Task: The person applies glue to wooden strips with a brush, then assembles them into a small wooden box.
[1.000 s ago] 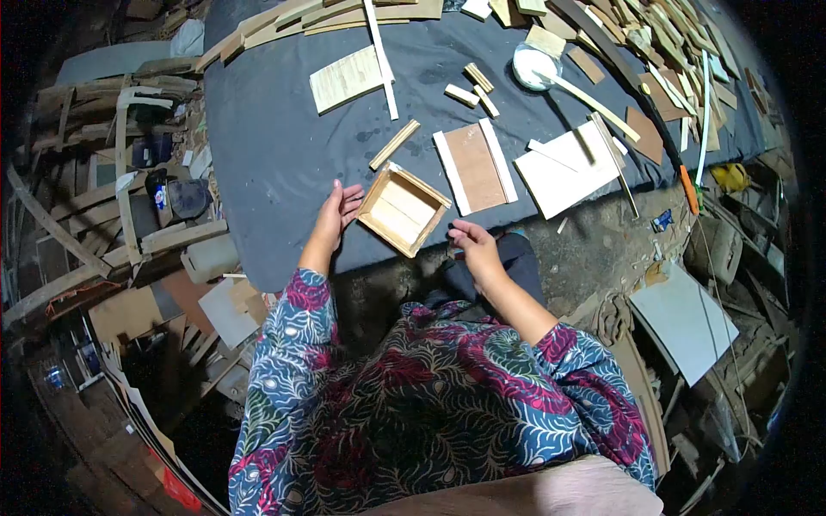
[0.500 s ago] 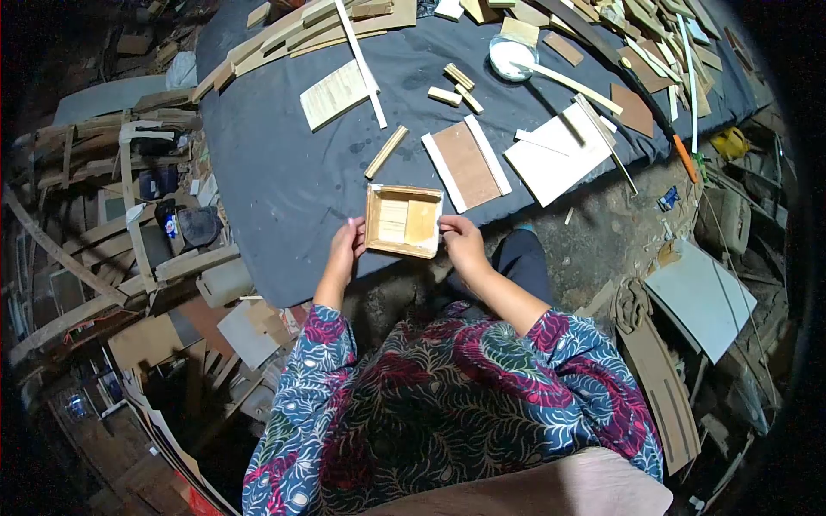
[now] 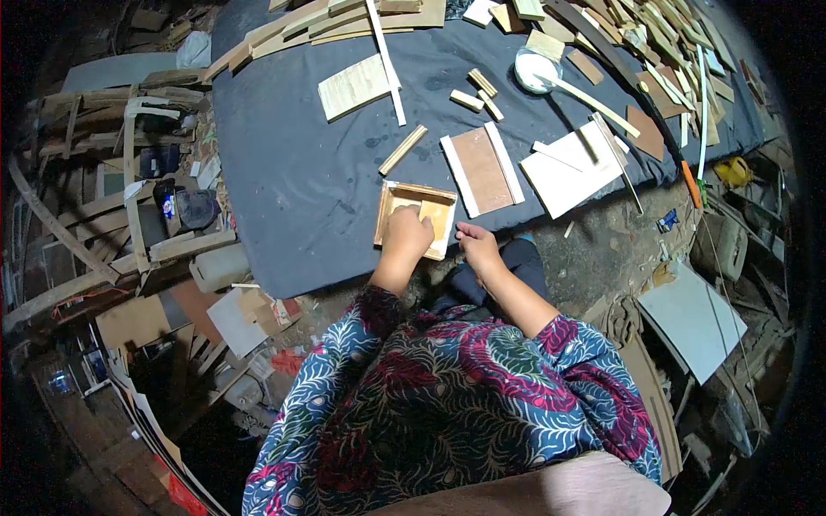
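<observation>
A small open wooden box [image 3: 437,197] lies near the front edge of the dark cloth-covered table. My left hand [image 3: 406,234] reaches over its front wall into the box, fingers bent down; what the fingertips touch inside is hidden. Just off the box's right side is my right hand [image 3: 478,247], its thumb and fingers drawn together; anything between them is too small to make out. A brown panel with two pale strips [image 3: 483,168] lies right of the box, and a short wooden stick [image 3: 403,150] lies behind it.
A white board [image 3: 568,176] lies at the table's right front. Behind are a bowl of white paste [image 3: 535,70] with a stick across it, small wood blocks [image 3: 482,82] and a pale wood panel [image 3: 354,88]. Wood scraps [image 3: 662,43] pile up at the back right.
My left hand has let go of the box's left side and moved into the box. My right hand has come slightly away from its right side. The view has shifted a little.
</observation>
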Action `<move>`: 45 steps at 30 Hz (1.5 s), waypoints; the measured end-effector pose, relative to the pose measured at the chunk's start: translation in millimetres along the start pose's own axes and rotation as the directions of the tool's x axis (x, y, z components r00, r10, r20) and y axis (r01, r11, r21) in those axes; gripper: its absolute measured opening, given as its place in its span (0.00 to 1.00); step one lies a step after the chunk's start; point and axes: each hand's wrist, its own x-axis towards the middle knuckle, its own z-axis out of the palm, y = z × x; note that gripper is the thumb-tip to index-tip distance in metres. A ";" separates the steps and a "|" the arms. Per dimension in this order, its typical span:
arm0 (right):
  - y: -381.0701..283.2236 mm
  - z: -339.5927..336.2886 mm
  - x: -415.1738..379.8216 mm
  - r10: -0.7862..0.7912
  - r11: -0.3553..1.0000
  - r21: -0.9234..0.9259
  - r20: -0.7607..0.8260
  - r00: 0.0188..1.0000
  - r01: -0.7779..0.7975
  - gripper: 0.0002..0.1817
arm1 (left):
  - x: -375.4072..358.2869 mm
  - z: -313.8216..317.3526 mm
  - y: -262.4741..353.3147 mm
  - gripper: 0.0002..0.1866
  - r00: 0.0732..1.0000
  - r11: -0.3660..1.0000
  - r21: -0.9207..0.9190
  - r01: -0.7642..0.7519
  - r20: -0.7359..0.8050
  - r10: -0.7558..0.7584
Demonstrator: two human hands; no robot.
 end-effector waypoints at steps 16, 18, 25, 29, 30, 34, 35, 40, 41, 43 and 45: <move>-4.2 -12.1 -12.8 -0.067 0.997 -0.030 0.028 0.997 0.068 0.14 | -5.4 -4.4 15.7 0.06 0.995 0.967 -0.246 -0.069 -0.083 0.050; -3.2 -15.2 -16.0 -0.155 0.973 -0.163 0.079 0.985 0.166 0.11 | -8.9 -10.7 25.7 0.06 0.994 0.969 -0.233 -0.083 -0.083 0.065; -0.9 -14.9 -14.6 -0.167 0.971 -0.160 0.077 0.983 0.178 0.10 | -11.5 -6.8 32.4 0.06 0.977 0.970 -0.154 -0.188 -0.127 0.169; -9.3 -13.6 -17.4 -0.211 0.972 -0.102 0.022 0.977 0.212 0.11 | -12.8 -7.6 37.3 0.06 0.975 0.968 -0.155 -0.196 -0.134 0.175; -12.3 -13.4 -18.5 -0.242 0.966 -0.091 -0.005 0.970 0.240 0.12 | -13.0 -7.3 37.2 0.05 0.977 0.968 -0.166 -0.187 -0.135 0.165; -8.1 -8.8 -13.6 -0.302 0.950 -0.067 0.048 0.952 0.305 0.15 | -14.6 -8.4 39.7 0.05 0.977 0.972 -0.160 -0.171 -0.155 0.147; -6.0 -6.4 -12.3 -0.329 0.940 -0.081 0.043 0.943 0.331 0.16 | -14.5 -7.8 39.8 0.05 0.977 0.972 -0.160 -0.171 -0.154 0.146; -6.6 -0.5 -12.2 -0.330 0.940 -0.078 0.043 0.943 0.332 0.17 | -11.7 -8.1 37.7 0.05 0.970 0.961 -0.177 -0.213 -0.152 0.187; -4.5 -0.5 -10.5 -0.323 0.941 -0.085 0.057 0.945 0.327 0.17 | -11.4 -8.0 37.4 0.05 0.971 0.961 -0.177 -0.213 -0.151 0.187; -2.2 -1.6 -8.5 -0.315 0.943 -0.092 0.069 0.946 0.321 0.17 | -10.2 -7.1 36.7 0.04 0.961 0.953 -0.169 -0.250 -0.166 0.222; -1.4 -2.8 -7.8 -0.301 0.949 -0.084 0.059 0.952 0.305 0.17 | -9.4 -6.2 35.4 0.04 0.967 0.950 -0.204 -0.235 -0.150 0.207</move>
